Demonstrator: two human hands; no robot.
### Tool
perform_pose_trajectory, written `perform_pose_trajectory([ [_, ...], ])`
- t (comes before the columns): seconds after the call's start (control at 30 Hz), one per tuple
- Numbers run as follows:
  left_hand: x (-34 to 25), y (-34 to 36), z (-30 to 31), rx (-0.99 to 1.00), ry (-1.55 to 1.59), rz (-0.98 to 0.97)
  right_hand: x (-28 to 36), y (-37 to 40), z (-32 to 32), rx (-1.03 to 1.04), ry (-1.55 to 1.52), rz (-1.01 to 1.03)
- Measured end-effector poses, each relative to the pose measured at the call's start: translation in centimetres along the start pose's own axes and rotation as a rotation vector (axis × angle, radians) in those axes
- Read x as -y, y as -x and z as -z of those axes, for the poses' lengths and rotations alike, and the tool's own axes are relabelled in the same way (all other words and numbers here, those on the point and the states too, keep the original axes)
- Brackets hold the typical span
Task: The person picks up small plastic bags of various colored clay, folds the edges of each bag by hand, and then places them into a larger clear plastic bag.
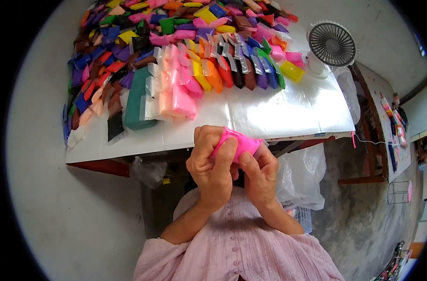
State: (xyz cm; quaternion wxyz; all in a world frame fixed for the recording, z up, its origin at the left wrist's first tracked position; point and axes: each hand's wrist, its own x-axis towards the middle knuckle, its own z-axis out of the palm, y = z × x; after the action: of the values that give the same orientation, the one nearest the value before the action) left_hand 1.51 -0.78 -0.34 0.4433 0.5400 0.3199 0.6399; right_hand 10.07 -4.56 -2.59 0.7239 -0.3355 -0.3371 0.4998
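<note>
A bright pink packet (242, 143) of soft material is held in front of my chest, near the table's front edge. My left hand (212, 161) grips its left end, thumb pressed on top and fingers curled round behind. At the lower right, my right hand (260, 175) pinches the packet between thumb and fingers. Parts of the fingers behind it are hidden. Beyond my hands stand neat rows of packets, among them pale peach packets (165, 96), pink packets (183, 100) and an orange packet (214, 77).
A big heap of mixed coloured packets (176, 28) covers the back and left of the silver-topped table (265, 110). Left of the rows is a green block (139, 100). A white fan (332, 44) stands at the right. Clear plastic bags (302, 178) hang below the table.
</note>
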Motion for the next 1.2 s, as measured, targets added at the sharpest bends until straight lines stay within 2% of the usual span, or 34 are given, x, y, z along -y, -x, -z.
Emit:
perform_pose_trajectory([
  [0.1,0.1,0.1,0.0,0.0,0.01,-0.032,0.3,0.1,-0.3,-0.01,0.006,0.013],
  [0.3,1.0,0.7,0.1,0.03,0.148,0.148,0.5,-0.2,0.3,-0.027,0.077,0.03],
  [0.4,-0.3,0.3,-0.2,0.136,0.126,0.173,0.9,-0.3,0.8,-0.025,0.099,0.016],
  [0.43,-0.5,0.4,-0.1,0.146,0.181,0.242,1.0,-0.4,0.8,-0.026,0.105,0.012],
  [0.63,-0.8,-0.2,0.0,0.123,0.327,0.331,1.0,-0.5,0.9,0.005,0.196,0.022],
  [0.83,-0.6,0.1,-0.4,0.118,0.313,0.347,1.8,-1.4,1.0,-0.062,0.192,0.015],
  [0.9,0.0,-0.1,0.2,0.159,0.311,0.311,2.7,-1.7,1.1,-0.117,0.186,-0.03],
  [1.03,-0.9,-0.7,1.2,0.198,0.154,0.247,4.7,-2.9,2.4,-0.052,0.17,-0.173],
  [1.13,-0.8,-1.1,1.8,0.293,-0.096,-0.001,5.8,-3.4,3.0,0.064,0.189,-0.262],
  [1.2,-0.8,-1.3,2.0,0.352,-0.231,-0.139,6.0,-3.7,3.4,0.068,0.222,-0.272],
])
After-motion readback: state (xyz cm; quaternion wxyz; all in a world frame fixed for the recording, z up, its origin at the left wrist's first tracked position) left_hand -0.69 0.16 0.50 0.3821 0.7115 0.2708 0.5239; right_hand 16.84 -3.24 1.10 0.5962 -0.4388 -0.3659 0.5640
